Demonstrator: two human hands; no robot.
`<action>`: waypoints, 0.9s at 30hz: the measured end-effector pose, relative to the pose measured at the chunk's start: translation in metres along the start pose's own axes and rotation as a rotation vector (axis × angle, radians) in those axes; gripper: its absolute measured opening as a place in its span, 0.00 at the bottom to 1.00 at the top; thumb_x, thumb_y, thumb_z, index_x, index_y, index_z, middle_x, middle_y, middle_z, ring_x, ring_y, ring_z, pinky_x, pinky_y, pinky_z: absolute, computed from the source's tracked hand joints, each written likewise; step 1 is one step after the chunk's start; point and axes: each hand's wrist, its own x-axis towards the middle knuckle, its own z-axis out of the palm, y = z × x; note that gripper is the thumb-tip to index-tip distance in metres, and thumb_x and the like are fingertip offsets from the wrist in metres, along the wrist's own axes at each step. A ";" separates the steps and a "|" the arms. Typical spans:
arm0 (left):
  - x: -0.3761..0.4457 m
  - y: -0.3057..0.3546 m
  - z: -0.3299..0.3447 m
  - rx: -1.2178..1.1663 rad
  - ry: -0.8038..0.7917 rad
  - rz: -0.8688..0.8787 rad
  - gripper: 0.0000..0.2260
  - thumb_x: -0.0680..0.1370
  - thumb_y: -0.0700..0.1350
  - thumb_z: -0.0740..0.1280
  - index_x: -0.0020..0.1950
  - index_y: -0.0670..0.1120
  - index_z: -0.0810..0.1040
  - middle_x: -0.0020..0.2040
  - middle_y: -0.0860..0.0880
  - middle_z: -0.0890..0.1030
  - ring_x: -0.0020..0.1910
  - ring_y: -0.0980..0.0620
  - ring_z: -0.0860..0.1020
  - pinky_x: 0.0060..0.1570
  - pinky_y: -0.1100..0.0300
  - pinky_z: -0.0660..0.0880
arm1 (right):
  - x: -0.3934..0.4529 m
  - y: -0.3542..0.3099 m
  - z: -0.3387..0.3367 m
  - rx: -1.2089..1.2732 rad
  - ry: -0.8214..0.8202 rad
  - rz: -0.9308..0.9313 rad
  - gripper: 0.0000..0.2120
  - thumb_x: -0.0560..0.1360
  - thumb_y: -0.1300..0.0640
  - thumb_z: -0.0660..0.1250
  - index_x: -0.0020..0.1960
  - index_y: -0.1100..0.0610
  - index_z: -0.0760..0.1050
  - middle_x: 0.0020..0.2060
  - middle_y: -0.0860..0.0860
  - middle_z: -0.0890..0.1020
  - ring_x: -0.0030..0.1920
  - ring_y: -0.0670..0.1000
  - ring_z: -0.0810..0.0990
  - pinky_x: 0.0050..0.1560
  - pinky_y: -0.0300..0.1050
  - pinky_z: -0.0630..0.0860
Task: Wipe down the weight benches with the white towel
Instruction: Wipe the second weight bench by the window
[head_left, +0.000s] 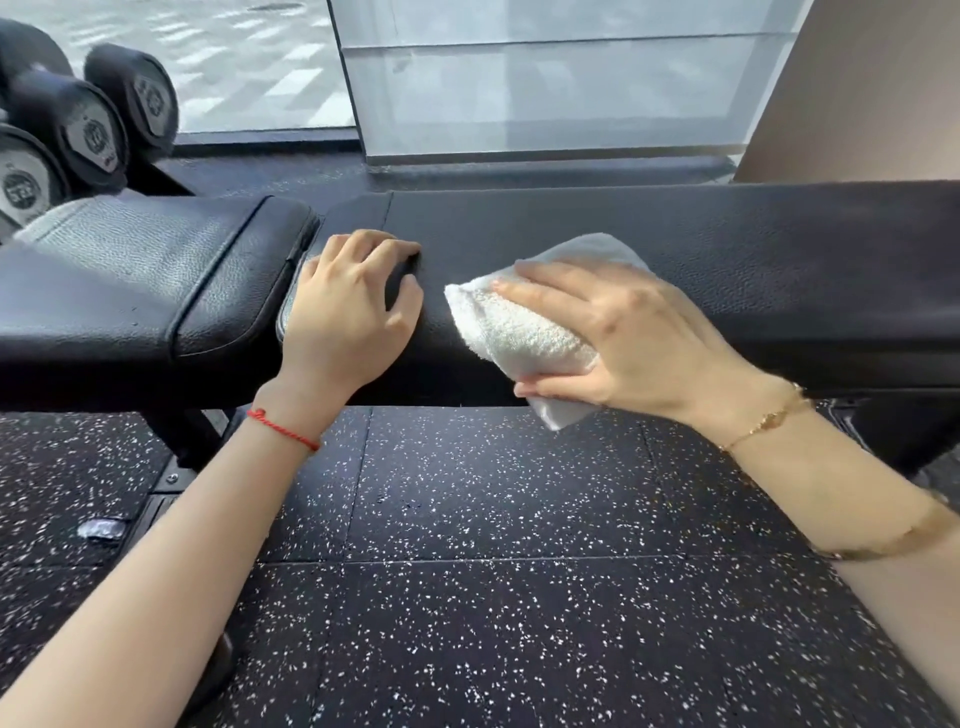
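Left hand (349, 306) lay palm-down on the black leather padded weight bench (753, 270), fingers curled and slightly spread, gripping nothing, right at the gap where the long back pad met the shorter seat pad (156, 275); left forearm reached in from bottom left, thin red string bracelet (283, 429) on the wrist; right hand (639, 343) came in from the right, fingers extended flat over the top of the folded white terry towel (524, 327), thumb tucked under its lower edge, so the hand was clamped on the towel and pressing it to the surface; thin gold chain bracelet (769, 423) on the right wrist, gold bangle (893, 538) further up the forearm; towel was bunched into a thick pad, nubby texture, one smooth corner hanging below the near edge of the pad; it sat on the near half of the back pad, just right of the left hand, not touching it; towel's long axis ran diagonally, far-right to near-left; bench's long axis ran left to right across the view; black hex dumbbells (98, 135) racked at far left; black rubber floor with white speckles (493, 571) below.
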 end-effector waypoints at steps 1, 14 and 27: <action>0.000 0.000 0.000 0.003 -0.001 0.001 0.15 0.79 0.47 0.61 0.64 0.48 0.78 0.63 0.49 0.78 0.66 0.46 0.72 0.65 0.51 0.66 | 0.002 0.004 -0.001 0.000 -0.030 -0.017 0.38 0.72 0.29 0.61 0.77 0.46 0.62 0.73 0.47 0.69 0.71 0.51 0.69 0.71 0.54 0.68; 0.002 0.001 0.000 0.003 0.006 -0.039 0.15 0.78 0.47 0.61 0.63 0.50 0.78 0.63 0.50 0.78 0.65 0.46 0.71 0.66 0.52 0.65 | 0.003 -0.045 0.034 -0.117 0.220 0.299 0.37 0.75 0.26 0.53 0.72 0.50 0.71 0.70 0.52 0.74 0.69 0.59 0.72 0.72 0.56 0.64; 0.003 0.003 0.002 0.034 -0.008 -0.033 0.18 0.77 0.50 0.57 0.64 0.51 0.77 0.63 0.49 0.76 0.65 0.44 0.71 0.66 0.49 0.66 | 0.001 -0.044 0.039 -0.185 0.248 0.319 0.42 0.74 0.24 0.51 0.72 0.56 0.71 0.71 0.53 0.74 0.71 0.59 0.71 0.73 0.57 0.64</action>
